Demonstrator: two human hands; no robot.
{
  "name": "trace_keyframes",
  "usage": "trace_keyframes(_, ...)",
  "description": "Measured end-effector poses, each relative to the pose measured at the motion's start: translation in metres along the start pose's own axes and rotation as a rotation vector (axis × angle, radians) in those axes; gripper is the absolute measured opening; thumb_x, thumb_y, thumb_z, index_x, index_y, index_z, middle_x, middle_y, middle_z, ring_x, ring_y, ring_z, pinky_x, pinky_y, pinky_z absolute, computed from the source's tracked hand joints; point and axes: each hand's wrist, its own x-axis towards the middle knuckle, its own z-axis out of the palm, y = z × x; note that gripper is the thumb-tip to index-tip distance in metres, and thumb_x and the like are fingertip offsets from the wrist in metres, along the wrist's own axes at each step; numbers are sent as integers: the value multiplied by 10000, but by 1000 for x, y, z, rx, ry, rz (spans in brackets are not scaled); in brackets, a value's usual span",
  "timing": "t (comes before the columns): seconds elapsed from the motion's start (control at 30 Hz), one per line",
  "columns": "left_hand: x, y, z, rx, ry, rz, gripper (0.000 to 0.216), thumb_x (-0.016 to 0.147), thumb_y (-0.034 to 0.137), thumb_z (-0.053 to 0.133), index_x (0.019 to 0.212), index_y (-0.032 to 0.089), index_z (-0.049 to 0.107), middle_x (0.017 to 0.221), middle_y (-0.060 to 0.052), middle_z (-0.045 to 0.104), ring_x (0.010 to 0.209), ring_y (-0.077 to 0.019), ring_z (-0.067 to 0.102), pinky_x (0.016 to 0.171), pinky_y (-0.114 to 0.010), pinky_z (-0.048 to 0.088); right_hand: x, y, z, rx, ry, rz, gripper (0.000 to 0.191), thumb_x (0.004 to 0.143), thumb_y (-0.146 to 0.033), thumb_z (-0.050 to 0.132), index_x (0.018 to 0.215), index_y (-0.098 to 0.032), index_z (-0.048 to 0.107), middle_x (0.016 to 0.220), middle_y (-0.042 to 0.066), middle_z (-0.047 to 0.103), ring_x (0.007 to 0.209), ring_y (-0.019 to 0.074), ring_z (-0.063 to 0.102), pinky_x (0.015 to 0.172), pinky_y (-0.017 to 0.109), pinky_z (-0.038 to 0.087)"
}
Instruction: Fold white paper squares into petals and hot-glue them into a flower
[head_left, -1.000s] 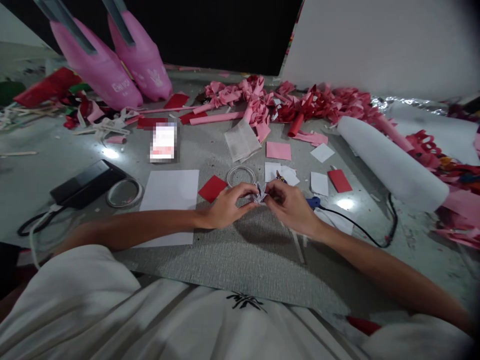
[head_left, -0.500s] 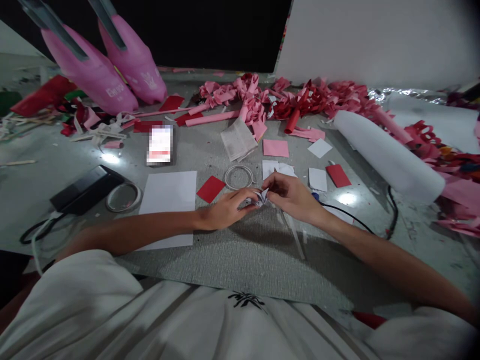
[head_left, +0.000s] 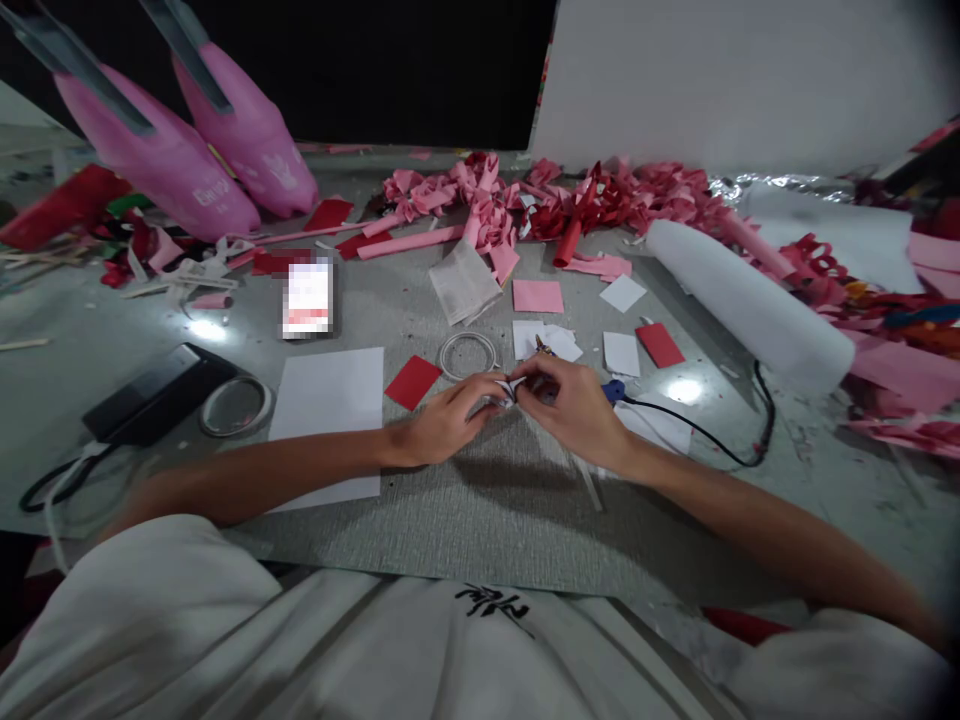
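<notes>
Between my two hands is a small folded piece of white paper (head_left: 511, 389), mostly covered by the fingers. My left hand (head_left: 448, 418) is closed on its left side, thumb and fingertips pinching it. My right hand (head_left: 576, 405) pinches the paper's right side with thumb and forefinger. Just beyond my right hand lie white paper pieces (head_left: 529, 338) and the tip of a tool (head_left: 541, 345). A blue handle (head_left: 613, 390) with a black cord shows at that hand's right. Left of the hands are a red paper square (head_left: 412, 382) and a coiled white cable (head_left: 469, 353).
White sheets (head_left: 330, 390) and a tape roll (head_left: 235, 406) lie at left, by a black device (head_left: 161, 392). A lit phone (head_left: 308, 298) is farther back. Pink and red paper scraps (head_left: 480, 190) line the rear, with a white roll (head_left: 750, 305) at right and pink bottles (head_left: 172, 180) at left.
The view has shifted slightly, so most things sit farther left. My right hand's fingers have closed in on the folded paper, and the tool tip and blue handle show more.
</notes>
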Motion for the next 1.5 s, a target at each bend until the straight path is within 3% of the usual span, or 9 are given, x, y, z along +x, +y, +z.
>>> trace_keyframes(0.27, 1, 4, -1, -38, -2, -42, 200, 979, 109, 639, 1153, 199, 604, 1182, -82, 743, 1156, -170, 722, 1003, -302, 595, -1, 7, 6, -68, 40, -125, 120, 903, -109, 572, 918, -187, 662, 838, 7, 670, 688, 121, 598, 663, 272, 469)
trace_keyframes(0.53, 2, -3, 0, -91, -9, -94, 188, 989, 173, 652, 1168, 211, 610, 1129, -66, 741, 1081, -168, 731, 961, -307, 594, 0, 15, 7, -24, 63, -86, 72, 925, -163, 602, 938, -200, 662, 831, 4, 696, 720, 130, 649, 692, 270, 510)
trace_keyframes(0.73, 8, -6, 0, -318, -34, -306, 637, 893, 408, 791, 1422, 234, 482, 1312, -119, 678, 1194, -233, 694, 992, -353, 593, 0, 16, 6, -27, 101, -57, 75, 923, -168, 586, 945, -203, 648, 827, 1, 696, 682, 125, 642, 661, 269, 501)
trace_keyframes(0.9, 15, -5, -6, -295, -117, -357, 360, 936, 402, 734, 1224, 208, 643, 1149, -72, 740, 1027, -201, 727, 912, -318, 587, 2, 8, -3, -127, 15, -141, 152, 890, -143, 607, 1020, -217, 635, 915, 19, 696, 782, 157, 656, 718, 296, 513)
trace_keyframes(1.2, 18, -3, -7, -337, -76, -338, 338, 881, 364, 792, 1144, 198, 659, 1056, -56, 721, 958, -184, 694, 859, -308, 552, 3, 0, -10, -209, -8, -218, 222, 877, -100, 601, 1048, -236, 636, 972, 24, 685, 917, 200, 640, 826, 350, 498)
trace_keyframes(1.37, 17, -2, -7, -280, -135, -299, 251, 888, 285, 764, 1097, 210, 646, 1020, -38, 699, 920, -176, 675, 816, -300, 525, 3, 9, -3, -275, 25, -265, 245, 804, -39, 596, 943, -241, 595, 939, 40, 655, 949, 234, 616, 848, 386, 502)
trace_keyframes(1.5, 17, -3, -8, -236, -166, -306, 249, 877, 221, 757, 1095, 216, 638, 1037, -38, 700, 942, -186, 675, 827, -312, 524, 2, 16, 1, -314, 13, -360, 203, 871, -74, 595, 980, -245, 609, 953, 60, 658, 965, 250, 620, 874, 419, 519)
